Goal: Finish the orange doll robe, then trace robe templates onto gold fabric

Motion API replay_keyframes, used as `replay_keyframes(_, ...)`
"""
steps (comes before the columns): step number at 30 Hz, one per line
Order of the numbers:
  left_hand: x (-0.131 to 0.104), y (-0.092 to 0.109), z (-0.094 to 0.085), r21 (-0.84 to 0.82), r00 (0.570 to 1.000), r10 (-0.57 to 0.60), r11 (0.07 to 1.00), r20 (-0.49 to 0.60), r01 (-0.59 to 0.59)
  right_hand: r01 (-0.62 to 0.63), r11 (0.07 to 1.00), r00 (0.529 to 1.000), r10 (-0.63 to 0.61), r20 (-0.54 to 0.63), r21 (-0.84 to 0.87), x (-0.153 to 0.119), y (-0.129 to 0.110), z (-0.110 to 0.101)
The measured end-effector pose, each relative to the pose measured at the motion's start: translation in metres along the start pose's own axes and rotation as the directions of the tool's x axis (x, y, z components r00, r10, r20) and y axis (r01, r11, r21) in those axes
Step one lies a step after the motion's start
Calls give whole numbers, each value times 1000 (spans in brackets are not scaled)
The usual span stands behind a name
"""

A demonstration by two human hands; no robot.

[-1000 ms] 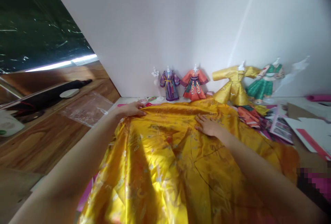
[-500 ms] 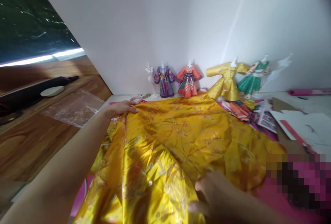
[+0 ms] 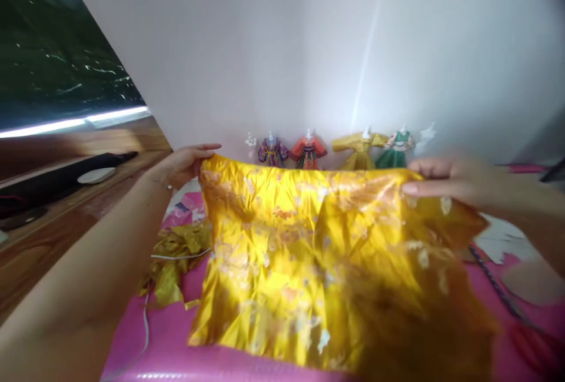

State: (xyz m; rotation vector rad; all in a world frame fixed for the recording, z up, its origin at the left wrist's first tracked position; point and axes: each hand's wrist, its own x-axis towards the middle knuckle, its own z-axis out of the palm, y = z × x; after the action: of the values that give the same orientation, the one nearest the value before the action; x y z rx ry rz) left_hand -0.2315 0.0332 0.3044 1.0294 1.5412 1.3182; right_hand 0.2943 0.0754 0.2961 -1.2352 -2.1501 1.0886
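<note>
A shiny yellow patterned cloth (image 3: 286,241) hangs stretched between my hands above the pink mat (image 3: 172,335). At its upper left corner, my left hand (image 3: 188,164) pinches the edge. My right hand (image 3: 435,179) grips the upper edge on the right, with the thumb in front; it is blurred by motion. The cloth's right part drapes past my right hand, and its lower edge hangs near the front of the mat.
Small dressed figures stand by the wall, among them a purple robe (image 3: 272,151), an orange robe (image 3: 308,151) and a yellow robe (image 3: 361,149). Yellow scraps (image 3: 176,252) and a white cord lie left. White paper (image 3: 507,238) is at right. A wooden ledge (image 3: 88,199) runs along the left.
The cloth has been lifted off the table and spread upright. My right hand has moved up and away to the cloth's upper edge. My left hand has risen slightly, and the view has shifted.
</note>
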Motion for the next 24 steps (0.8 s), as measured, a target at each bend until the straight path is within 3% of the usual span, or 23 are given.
replay_keyframes(3,-4,25,5,-9,990,131,991,-45,-131,-43,993,990,57,-128,110,8,-23,-40)
replay_keyframes(6,-6,49,7,13,970,227,974,-86,-227,-89,995,978,98,-187,54,17,-40,-73)
replay_keyframes(10,-5,80,12,61,942,319,947,-106,-314,-115,984,992,120,29,-139,34,-48,-104)
replay_keyframes(12,-4,94,16,75,926,363,931,-101,-357,-133,952,984,161,82,-276,41,-49,-113)
replay_keyframes(15,-4,112,19,80,909,404,914,-101,-397,-73,941,993,100,64,-332,44,-50,-118)
replay_keyframes(20,-5,129,17,50,899,421,907,-118,-418,8,1000,994,-5,112,-27,38,-43,-107)
replay_keyframes(22,-4,133,16,28,896,422,906,-137,-423,45,999,993,-46,112,9,36,-44,-98)
replay_keyframes(24,-3,137,16,8,891,426,903,-156,-430,139,985,990,-142,-25,-106,34,-48,-90)
